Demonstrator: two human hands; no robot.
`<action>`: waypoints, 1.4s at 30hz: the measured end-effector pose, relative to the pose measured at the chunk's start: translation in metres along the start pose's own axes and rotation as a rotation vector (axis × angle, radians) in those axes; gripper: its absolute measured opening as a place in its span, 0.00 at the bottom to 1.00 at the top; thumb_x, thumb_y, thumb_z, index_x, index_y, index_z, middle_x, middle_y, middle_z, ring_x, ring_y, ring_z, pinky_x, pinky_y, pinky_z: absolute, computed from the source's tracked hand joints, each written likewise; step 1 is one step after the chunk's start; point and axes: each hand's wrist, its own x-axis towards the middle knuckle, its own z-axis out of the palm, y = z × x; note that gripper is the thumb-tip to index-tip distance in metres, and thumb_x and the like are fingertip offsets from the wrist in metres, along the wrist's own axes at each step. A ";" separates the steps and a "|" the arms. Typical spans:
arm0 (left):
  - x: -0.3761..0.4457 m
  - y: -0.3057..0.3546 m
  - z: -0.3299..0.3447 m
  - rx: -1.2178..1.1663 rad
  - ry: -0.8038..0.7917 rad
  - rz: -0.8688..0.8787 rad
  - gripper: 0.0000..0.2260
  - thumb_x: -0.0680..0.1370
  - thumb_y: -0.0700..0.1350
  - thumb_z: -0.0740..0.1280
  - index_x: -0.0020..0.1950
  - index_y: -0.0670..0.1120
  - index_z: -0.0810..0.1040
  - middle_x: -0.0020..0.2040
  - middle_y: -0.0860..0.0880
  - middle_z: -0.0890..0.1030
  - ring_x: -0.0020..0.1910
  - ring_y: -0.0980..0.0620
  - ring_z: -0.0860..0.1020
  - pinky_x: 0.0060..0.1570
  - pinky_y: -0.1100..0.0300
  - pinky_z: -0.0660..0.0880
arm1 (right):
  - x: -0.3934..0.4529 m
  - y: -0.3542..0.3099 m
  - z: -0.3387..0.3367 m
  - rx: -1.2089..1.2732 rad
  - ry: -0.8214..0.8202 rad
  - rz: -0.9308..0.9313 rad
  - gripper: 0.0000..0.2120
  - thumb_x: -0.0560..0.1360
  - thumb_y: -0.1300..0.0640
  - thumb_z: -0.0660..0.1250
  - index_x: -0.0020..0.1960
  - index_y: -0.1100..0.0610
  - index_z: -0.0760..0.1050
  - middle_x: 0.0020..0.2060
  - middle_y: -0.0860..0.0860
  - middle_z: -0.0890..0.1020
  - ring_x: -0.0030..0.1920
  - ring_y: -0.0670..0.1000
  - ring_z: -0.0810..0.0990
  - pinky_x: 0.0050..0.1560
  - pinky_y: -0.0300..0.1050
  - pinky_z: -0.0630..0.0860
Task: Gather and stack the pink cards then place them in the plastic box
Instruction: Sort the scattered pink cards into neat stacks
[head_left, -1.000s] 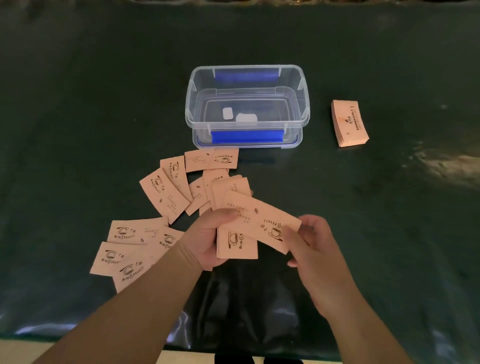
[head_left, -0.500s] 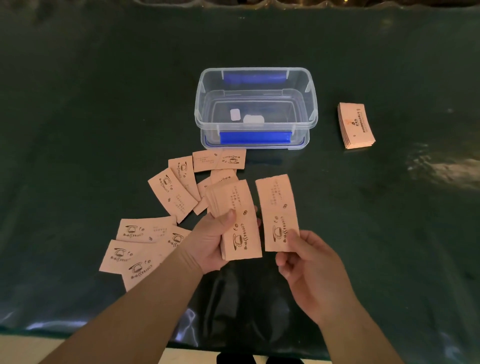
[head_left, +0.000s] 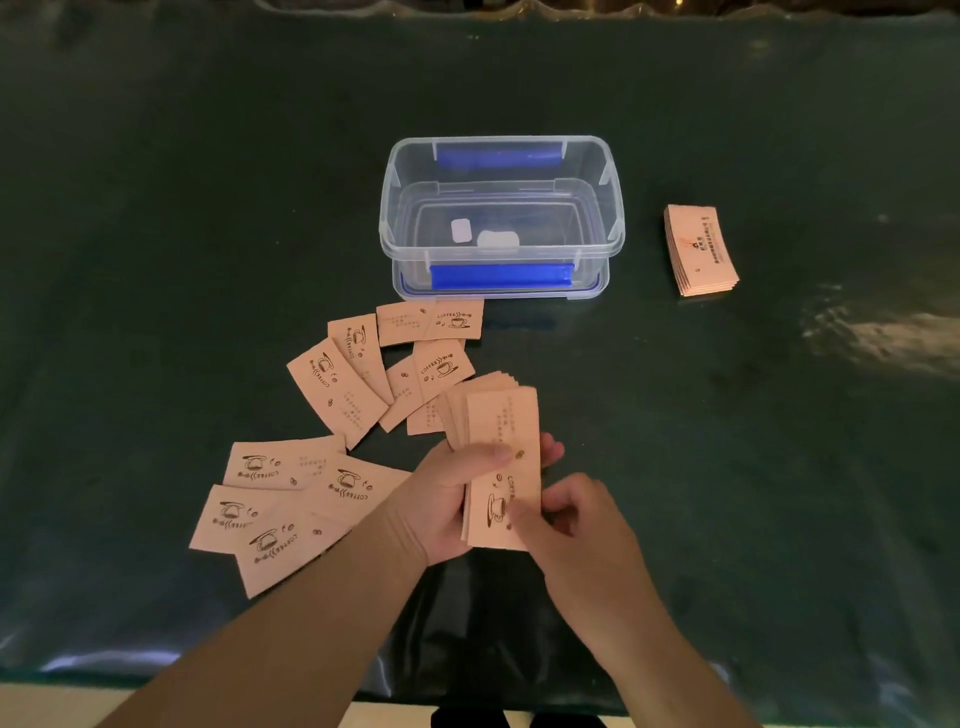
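The person is partway through gathering. The left hand (head_left: 447, 499) holds a small fanned stack of pink cards (head_left: 501, 457), thumb pressed across the top card and fingers curled behind, closed around the packet. The right hand (head_left: 566, 514) pinches the lower right edge of that same stack with fingertips and thumb, apparently squaring the top card onto the pile; its other fingers are curled loosely.

Much is left. From the held stack, at about 10 o'clock, a loose cluster of roughly 6 cards (head_left: 337, 387) lies overlapping on the dark table (head_left: 156, 208), the farthest of them just below the box's near wall. At about 8 o'clock a second group of roughly 4 cards (head_left: 280, 512) lies fanned near the left forearm. None of these is stacked yet.

The clear plastic box (head_left: 615, 228), with blue latches, sits open at 12 o'clock from the hands, well apart from them. No pink card is inside it; only 2 small pale items (head_left: 485, 236) rest on its floor, too small to identify. At 2 o'clock, to the right of the box, a separate neat pile of pink cards (head_left: 701, 249) sits on the table, outside the box.

Judged from this, collection is perhaps a third done: both loose groups must be picked up, everything merged and squared, and placement in the box has not begun.
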 end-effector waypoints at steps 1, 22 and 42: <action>-0.001 -0.003 0.001 0.021 -0.002 -0.023 0.26 0.73 0.40 0.70 0.71 0.42 0.71 0.64 0.37 0.78 0.68 0.36 0.74 0.69 0.31 0.67 | 0.002 0.000 -0.003 0.081 -0.057 0.040 0.06 0.77 0.48 0.70 0.49 0.43 0.73 0.47 0.41 0.82 0.44 0.37 0.82 0.32 0.27 0.75; 0.001 -0.001 0.023 1.344 0.647 0.169 0.13 0.82 0.52 0.63 0.67 0.55 0.70 0.50 0.60 0.75 0.46 0.64 0.76 0.39 0.73 0.68 | 0.070 0.004 -0.027 0.001 0.145 0.087 0.11 0.83 0.44 0.58 0.61 0.48 0.66 0.49 0.43 0.79 0.41 0.43 0.81 0.31 0.38 0.72; -0.067 0.076 -0.052 2.066 0.105 -0.085 0.27 0.71 0.59 0.71 0.67 0.59 0.65 0.62 0.59 0.64 0.61 0.57 0.65 0.67 0.50 0.66 | 0.075 0.022 -0.024 -0.076 0.279 0.051 0.28 0.81 0.37 0.56 0.75 0.50 0.62 0.67 0.47 0.64 0.65 0.54 0.72 0.59 0.56 0.78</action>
